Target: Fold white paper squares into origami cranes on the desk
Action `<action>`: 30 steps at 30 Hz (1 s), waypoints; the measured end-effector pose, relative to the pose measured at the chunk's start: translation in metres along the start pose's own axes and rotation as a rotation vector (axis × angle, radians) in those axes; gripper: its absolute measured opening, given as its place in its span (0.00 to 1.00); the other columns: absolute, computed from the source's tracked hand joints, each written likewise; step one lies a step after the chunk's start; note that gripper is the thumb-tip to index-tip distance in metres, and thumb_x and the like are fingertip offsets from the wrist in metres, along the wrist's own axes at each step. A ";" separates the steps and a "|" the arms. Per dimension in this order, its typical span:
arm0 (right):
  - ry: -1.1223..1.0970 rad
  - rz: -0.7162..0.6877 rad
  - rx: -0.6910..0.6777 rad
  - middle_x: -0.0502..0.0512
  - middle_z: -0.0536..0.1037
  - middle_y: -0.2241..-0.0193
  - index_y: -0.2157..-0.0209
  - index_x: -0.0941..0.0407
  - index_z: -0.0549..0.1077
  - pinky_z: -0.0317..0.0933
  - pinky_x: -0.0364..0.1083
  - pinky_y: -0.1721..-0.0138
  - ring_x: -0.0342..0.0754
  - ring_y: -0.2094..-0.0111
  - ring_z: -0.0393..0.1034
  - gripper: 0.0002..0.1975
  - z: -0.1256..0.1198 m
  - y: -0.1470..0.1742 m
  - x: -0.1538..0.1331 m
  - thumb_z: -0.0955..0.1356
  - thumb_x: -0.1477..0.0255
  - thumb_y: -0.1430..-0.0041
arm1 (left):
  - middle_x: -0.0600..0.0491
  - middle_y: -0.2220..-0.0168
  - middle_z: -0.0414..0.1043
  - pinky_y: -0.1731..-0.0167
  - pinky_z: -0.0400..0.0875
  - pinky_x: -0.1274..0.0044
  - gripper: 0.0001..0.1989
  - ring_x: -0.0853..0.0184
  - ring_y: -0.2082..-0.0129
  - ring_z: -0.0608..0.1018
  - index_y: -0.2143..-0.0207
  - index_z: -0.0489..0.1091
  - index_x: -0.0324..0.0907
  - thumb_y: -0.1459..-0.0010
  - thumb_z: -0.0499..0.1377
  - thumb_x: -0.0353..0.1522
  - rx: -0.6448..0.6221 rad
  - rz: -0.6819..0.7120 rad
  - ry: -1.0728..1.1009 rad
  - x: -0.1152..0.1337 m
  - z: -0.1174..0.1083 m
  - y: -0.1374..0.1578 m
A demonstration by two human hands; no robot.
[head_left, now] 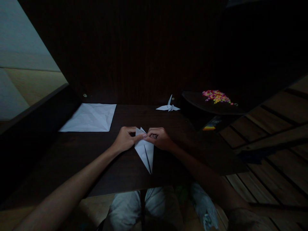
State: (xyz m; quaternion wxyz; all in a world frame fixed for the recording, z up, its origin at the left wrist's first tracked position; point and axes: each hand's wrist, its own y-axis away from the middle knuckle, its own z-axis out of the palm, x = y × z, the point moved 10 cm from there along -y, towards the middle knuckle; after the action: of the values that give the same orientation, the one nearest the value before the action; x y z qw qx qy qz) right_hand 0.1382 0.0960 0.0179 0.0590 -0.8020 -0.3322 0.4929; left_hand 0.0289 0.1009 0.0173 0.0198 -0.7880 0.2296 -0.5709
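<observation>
Head view: my left hand and right hand together pinch folded paper near the counter's front edge; uneven pulling could tear it.

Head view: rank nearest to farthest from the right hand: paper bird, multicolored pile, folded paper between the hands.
From the right hand:
1. Folded paper: in its fingers, just left of it.
2. Paper bird: beyond the hand, slightly right.
3. Multicolored pile: beyond and well to the right.
</observation>
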 end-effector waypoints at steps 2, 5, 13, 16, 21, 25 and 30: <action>-0.016 0.022 0.014 0.47 0.65 0.81 0.79 0.59 0.72 0.50 0.40 0.78 0.38 0.80 0.56 0.10 -0.002 0.000 0.001 0.69 0.70 0.47 | 0.51 0.74 0.77 0.74 0.68 0.78 0.10 0.66 0.74 0.77 0.74 0.77 0.37 0.50 0.65 0.37 0.056 -0.016 -0.011 0.000 -0.005 0.000; -0.041 0.067 0.023 0.47 0.65 0.81 0.79 0.59 0.71 0.49 0.40 0.78 0.38 0.80 0.55 0.11 -0.003 0.000 0.004 0.70 0.69 0.48 | 0.52 0.75 0.77 0.74 0.68 0.79 0.10 0.68 0.75 0.76 0.75 0.77 0.38 0.52 0.66 0.37 0.160 -0.007 0.006 0.003 -0.016 0.000; -0.147 0.195 -0.010 0.47 0.66 0.80 0.79 0.59 0.70 0.47 0.39 0.80 0.37 0.80 0.54 0.12 0.004 0.002 0.017 0.70 0.67 0.49 | 0.52 0.74 0.77 0.75 0.67 0.79 0.11 0.68 0.75 0.75 0.73 0.77 0.39 0.50 0.64 0.38 0.215 -0.030 0.062 -0.001 -0.022 0.000; -0.182 0.222 -0.026 0.47 0.66 0.80 0.79 0.59 0.70 0.47 0.39 0.80 0.37 0.80 0.54 0.12 0.006 0.002 0.019 0.70 0.67 0.49 | 0.52 0.74 0.77 0.74 0.68 0.79 0.11 0.68 0.75 0.75 0.72 0.77 0.39 0.49 0.63 0.39 0.218 -0.029 0.089 -0.002 -0.022 0.000; -0.201 0.208 -0.032 0.46 0.66 0.80 0.79 0.60 0.70 0.47 0.39 0.79 0.36 0.81 0.53 0.12 0.007 0.002 0.017 0.70 0.67 0.49 | 0.52 0.71 0.78 0.68 0.70 0.77 0.11 0.65 0.70 0.77 0.72 0.77 0.39 0.48 0.62 0.39 0.205 -0.020 0.124 0.001 -0.021 0.000; -0.180 0.204 -0.035 0.46 0.66 0.80 0.79 0.60 0.70 0.48 0.39 0.79 0.37 0.80 0.54 0.12 0.008 0.002 0.016 0.70 0.67 0.49 | 0.50 0.69 0.79 0.67 0.71 0.76 0.11 0.64 0.68 0.78 0.71 0.78 0.39 0.49 0.62 0.38 0.238 -0.034 0.124 0.002 -0.024 0.000; -0.133 0.190 -0.040 0.46 0.65 0.80 0.80 0.59 0.70 0.48 0.40 0.78 0.37 0.80 0.54 0.12 0.010 0.003 0.013 0.70 0.68 0.48 | 0.50 0.73 0.79 0.73 0.70 0.77 0.13 0.66 0.73 0.77 0.72 0.78 0.38 0.55 0.67 0.40 0.350 -0.090 0.081 -0.004 -0.034 0.003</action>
State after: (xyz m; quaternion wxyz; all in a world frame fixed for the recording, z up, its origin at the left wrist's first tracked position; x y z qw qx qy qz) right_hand 0.1354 0.0996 0.0018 -0.0258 -0.7965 -0.2677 0.5416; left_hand -0.0042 0.1081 0.0245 0.1219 -0.7583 0.0919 -0.6338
